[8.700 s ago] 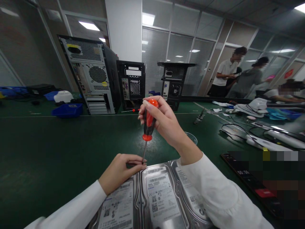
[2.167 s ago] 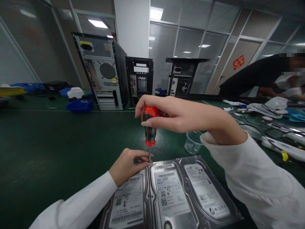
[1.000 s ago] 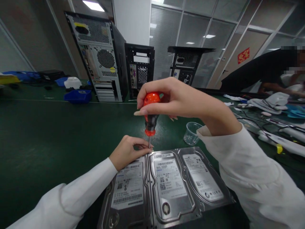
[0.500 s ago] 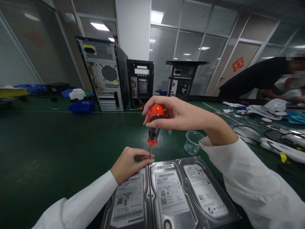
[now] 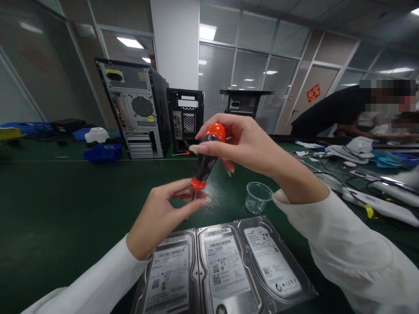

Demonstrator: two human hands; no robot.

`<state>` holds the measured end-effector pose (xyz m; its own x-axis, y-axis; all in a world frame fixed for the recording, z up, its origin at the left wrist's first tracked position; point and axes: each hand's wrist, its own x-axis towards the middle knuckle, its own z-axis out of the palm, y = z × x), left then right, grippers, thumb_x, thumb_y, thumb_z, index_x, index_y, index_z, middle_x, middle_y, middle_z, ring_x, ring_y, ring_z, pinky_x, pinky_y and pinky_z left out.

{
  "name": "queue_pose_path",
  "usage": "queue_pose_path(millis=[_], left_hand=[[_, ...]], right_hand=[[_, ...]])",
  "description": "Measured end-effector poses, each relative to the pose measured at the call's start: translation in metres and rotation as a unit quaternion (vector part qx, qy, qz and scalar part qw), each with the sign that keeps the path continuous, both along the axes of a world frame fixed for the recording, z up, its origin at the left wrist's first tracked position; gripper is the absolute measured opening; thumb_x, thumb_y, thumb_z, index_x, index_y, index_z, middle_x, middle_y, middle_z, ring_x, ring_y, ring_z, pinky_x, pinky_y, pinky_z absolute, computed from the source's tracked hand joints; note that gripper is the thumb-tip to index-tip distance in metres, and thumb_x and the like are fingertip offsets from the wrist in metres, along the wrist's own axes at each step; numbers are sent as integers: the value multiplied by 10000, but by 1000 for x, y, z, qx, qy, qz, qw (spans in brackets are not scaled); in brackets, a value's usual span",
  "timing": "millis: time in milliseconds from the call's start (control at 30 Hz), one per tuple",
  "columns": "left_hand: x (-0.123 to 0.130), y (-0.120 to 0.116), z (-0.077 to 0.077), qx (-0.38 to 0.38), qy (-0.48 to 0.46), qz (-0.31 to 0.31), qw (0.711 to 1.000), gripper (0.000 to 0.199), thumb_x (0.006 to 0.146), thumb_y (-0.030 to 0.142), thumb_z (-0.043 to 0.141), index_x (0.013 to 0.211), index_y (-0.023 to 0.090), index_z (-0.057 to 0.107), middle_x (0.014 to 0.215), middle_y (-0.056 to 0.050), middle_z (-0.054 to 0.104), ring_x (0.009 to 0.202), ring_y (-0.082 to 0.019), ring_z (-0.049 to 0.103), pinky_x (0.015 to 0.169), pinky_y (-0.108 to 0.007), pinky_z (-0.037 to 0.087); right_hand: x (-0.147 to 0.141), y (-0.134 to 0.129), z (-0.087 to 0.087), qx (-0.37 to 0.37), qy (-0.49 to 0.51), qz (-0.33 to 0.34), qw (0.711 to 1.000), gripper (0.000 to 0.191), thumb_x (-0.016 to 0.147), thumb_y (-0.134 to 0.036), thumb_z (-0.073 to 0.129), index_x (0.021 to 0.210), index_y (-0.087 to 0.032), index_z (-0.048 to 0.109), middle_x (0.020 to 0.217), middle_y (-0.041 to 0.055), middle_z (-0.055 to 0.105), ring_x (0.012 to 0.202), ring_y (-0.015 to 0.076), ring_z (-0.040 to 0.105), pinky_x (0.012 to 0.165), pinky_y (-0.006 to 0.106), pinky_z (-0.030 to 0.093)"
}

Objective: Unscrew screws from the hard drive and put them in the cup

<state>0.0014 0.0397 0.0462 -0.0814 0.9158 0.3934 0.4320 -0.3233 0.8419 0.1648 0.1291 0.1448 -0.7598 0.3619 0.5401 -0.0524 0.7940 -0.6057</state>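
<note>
A red and black screwdriver (image 5: pixel 206 162) leans over the far edge of the hard drives, its tip pointing down and left. My right hand (image 5: pixel 247 146) is closed round its handle. Below it, the fingers and thumb of my left hand (image 5: pixel 160 213) close about the metal shaft, partly hiding it. Three hard drives lie side by side, labels up: the left drive (image 5: pixel 172 270), partly under my left wrist, the middle drive (image 5: pixel 225 261) and the right drive (image 5: pixel 271 259). The shaft's end shows just beyond the left drive, raised off the drives. Any screw there is too small to make out.
A clear plastic cup (image 5: pixel 258 198) stands near my right forearm. Computer cases, the largest a tower (image 5: pixel 140 109), line the back beside a blue bin (image 5: pixel 103 152). Cables and a white power strip (image 5: pixel 379 207) lie at right. Another person (image 5: pixel 330 111) bends over the far right.
Both hands have lifted the screwdriver up and left, off the drives' far edge. It now tilts more. My left hand has risen from the drives to the shaft. The view has shifted slightly.
</note>
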Motion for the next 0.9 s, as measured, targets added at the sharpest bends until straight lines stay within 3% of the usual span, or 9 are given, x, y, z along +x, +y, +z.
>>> queue_pose_path(millis=[100,200,267,333,400,500,633,767,900], left_hand=[[8,-1,28,8,-70,9,997,468,690,264,811,1127,215,652,926,11,795,850,-204,742,784,-301,584],[14,0,45,21,-79,-35,996,214,735,236,757,928,168,691,793,26,770,763,-162,728,728,-244,575],[15,-1,49,41,-60,-43,996,81,773,232,697,786,153,682,708,30,724,670,-133,695,653,-209,561],[12,-4,45,55,-50,-5,997,71,785,232,660,780,162,665,670,45,673,568,-100,634,568,-181,532],[5,-9,36,58,-44,52,996,85,782,248,647,830,178,653,662,59,631,520,-86,579,524,-170,501],[-5,-19,20,36,-32,87,995,101,818,294,607,873,210,618,653,69,593,539,-98,562,537,-176,486],[-10,-27,7,-1,-45,75,996,102,883,345,547,893,246,568,658,73,564,585,-109,538,588,-184,477],[-7,-29,-3,-16,-77,76,994,136,883,398,557,890,262,563,640,70,529,573,-120,497,572,-205,457],[-9,-31,-16,-27,-128,78,988,111,872,401,587,859,292,569,657,60,517,589,-133,487,560,-226,436]], right_hand=[[-3,-14,4,44,17,-35,998,322,841,-435,651,917,-140,549,731,-21,527,609,62,507,521,167,402],[-7,-21,4,58,37,-41,997,321,856,-437,629,931,-137,544,797,-1,532,706,88,528,595,187,430],[-5,-18,2,34,43,-8,998,323,856,-387,641,1032,-134,544,884,12,564,705,80,532,607,189,445],[4,-7,-1,3,35,31,999,409,827,-305,680,1161,-133,520,1033,38,588,695,66,544,626,195,469],[21,8,-5,-7,4,23,1000,462,787,-244,711,1190,-122,522,1123,68,595,716,71,572,674,219,496],[56,33,-15,20,-138,-85,987,201,840,-257,630,966,-100,630,876,56,662,762,126,616,710,260,501],[95,60,-41,47,-313,-195,928,188,870,-256,554,930,-119,667,838,60,689,737,143,642,653,238,479],[106,81,-70,65,-401,-192,893,142,790,-112,576,796,-110,717,762,71,703,705,178,661,639,243,464],[94,97,-87,68,-475,-143,865,155,833,-103,568,880,-118,715,867,69,703,814,183,665,737,248,491]])
